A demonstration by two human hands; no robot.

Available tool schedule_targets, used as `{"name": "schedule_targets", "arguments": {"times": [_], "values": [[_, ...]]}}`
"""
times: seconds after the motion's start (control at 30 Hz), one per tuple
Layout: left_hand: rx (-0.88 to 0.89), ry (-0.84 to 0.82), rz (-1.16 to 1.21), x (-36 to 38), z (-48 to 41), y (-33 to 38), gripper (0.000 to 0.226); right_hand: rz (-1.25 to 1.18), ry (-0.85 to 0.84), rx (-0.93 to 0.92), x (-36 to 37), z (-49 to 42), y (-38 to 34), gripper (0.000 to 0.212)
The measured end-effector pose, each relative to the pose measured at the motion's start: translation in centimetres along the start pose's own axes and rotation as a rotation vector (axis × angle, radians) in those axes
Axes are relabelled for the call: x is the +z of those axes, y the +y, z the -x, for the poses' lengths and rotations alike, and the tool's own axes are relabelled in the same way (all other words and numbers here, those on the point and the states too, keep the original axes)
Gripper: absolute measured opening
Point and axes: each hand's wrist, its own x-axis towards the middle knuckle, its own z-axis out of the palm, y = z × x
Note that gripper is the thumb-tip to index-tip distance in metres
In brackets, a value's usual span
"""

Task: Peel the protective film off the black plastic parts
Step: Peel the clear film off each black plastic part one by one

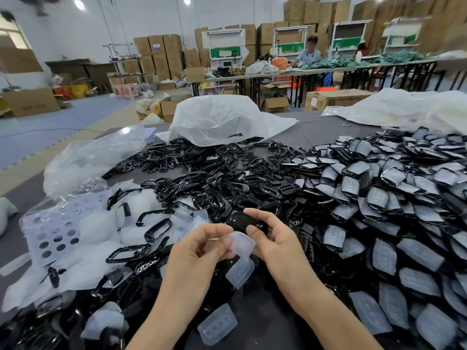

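My right hand grips a glossy black plastic part between thumb and fingers, just above the table. My left hand pinches a translucent protective film that hangs beside the part's lower edge. Whether the film still clings to the part is unclear. A heap of black parts still covered in film fills the right side of the table. Bare black frames lie piled in the middle. Loose peeled films lie below my hands.
A grey table carries clear plastic bags at the back and left. A perforated lilac sheet lies at the left under films. Behind stand cardboard boxes, long tables and a seated person.
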Motion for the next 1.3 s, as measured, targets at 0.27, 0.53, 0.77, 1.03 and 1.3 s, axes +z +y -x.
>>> {"name": "schedule_targets", "arguments": {"times": [0.27,0.53,0.77,1.03,1.3], "values": [[0.101,0.112,-0.066,-0.3,0.1,0.0,0.012,0.151,-0.083,-0.005,0.3,0.4,0.0,0.019],[0.105,0.177,-0.049,0.1,-0.2,-0.8,0.014,0.031,-0.174,-0.05,0.8,0.8,0.0,0.016],[0.063,0.036,-0.022,-0.8,-0.5,-1.0,0.018,-0.081,-0.21,-0.083,1.1,0.9,-0.4,0.027],[0.125,-0.088,-0.084,-0.6,-0.2,-0.9,0.012,0.056,-0.173,-0.106,0.9,0.9,-0.3,0.016],[0.149,-0.03,-0.146,-0.6,-0.1,-0.8,0.022,-0.005,-0.232,-0.069,1.0,1.1,-0.3,0.016]]}}
